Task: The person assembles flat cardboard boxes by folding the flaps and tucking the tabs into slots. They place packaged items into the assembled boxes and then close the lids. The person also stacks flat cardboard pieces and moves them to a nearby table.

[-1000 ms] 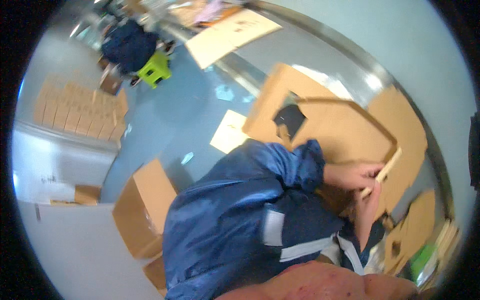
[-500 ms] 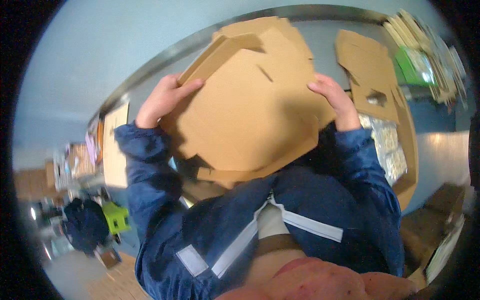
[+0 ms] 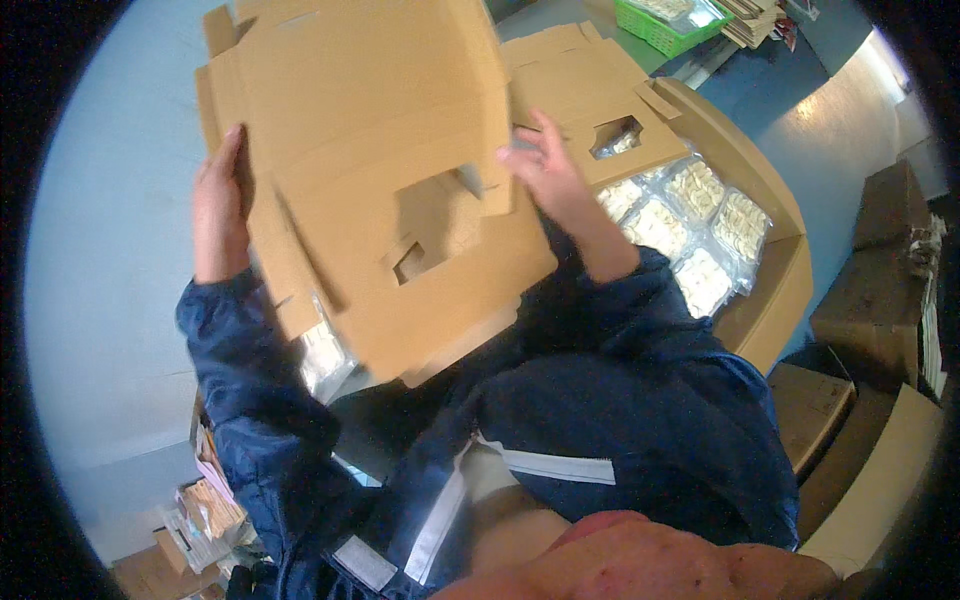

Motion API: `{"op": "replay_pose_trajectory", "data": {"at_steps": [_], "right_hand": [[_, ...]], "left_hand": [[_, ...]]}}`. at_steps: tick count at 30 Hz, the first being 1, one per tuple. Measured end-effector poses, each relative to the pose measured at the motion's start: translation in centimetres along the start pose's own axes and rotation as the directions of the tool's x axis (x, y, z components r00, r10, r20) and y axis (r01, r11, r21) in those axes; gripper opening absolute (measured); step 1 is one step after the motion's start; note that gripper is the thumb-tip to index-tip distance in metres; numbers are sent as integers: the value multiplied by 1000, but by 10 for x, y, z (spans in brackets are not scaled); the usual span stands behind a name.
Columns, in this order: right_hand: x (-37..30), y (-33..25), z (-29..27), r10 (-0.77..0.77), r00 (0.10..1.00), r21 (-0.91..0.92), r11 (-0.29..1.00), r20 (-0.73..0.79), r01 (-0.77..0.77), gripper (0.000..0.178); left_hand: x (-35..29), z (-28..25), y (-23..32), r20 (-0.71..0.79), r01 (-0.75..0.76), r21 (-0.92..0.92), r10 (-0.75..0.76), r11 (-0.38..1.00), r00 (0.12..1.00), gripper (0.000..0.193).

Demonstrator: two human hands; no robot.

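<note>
A partly folded cardboard box blank [image 3: 360,110], brown with a cut-out window in its lower half, is held tilted in front of me. My left hand [image 3: 222,215] grips its left edge, with the thumb along the side flap and the other fingers hidden behind. By the right edge, my right hand [image 3: 565,190] has its fingers spread, slightly blurred, with a fingertip at or very close to the cardboard. Beyond that hand lies a second cardboard blank [image 3: 560,85] with a similar cut-out, partly over an open carton [image 3: 785,290].
Inside the carton lie clear plastic packs [image 3: 655,228] of pale pieces. A green basket [image 3: 675,35] stands at the far right beside stacked cardboard [image 3: 755,20]. Brown boxes [image 3: 870,260] stand at the right. Another clear pack [image 3: 325,355] shows below the held cardboard.
The cardboard has been turned and moved left, bringing its cut-out window into view. My right hand has loosened from its edge and spread its fingers. The view has swung toward the right.
</note>
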State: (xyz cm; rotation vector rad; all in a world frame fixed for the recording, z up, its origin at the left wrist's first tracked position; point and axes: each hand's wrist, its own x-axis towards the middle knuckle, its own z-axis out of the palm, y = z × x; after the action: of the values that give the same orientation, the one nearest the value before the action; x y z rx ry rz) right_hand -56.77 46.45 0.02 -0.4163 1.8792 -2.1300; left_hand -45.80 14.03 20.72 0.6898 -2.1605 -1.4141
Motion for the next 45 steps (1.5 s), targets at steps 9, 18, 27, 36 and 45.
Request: {"op": "replay_pose_trajectory", "data": {"at_steps": [9,18,27,36,45], "right_hand": [[108,6,-304,246,969,-90,965,-4,-245,35],[157,-28,-207,-169,985,-700,708,-34,97,52],[20,87,77,-293,803,-675,436,519,595,76],[-6,58,139,143,963,-952,239,229,191,109],[40,59,139,308,907,-936,295,285,194,120]], "left_hand": [[-65,151,-125,277,5,110,-35,994,960,70],[-158,-38,-271,-407,438,362,-283,823,868,66],[-141,-24,-257,-59,535,-403,-604,743,795,34],[-161,-29,-253,-24,476,-531,-574,701,819,26],[-188,-11,-212,-85,313,-577,-437,754,896,42]]}}
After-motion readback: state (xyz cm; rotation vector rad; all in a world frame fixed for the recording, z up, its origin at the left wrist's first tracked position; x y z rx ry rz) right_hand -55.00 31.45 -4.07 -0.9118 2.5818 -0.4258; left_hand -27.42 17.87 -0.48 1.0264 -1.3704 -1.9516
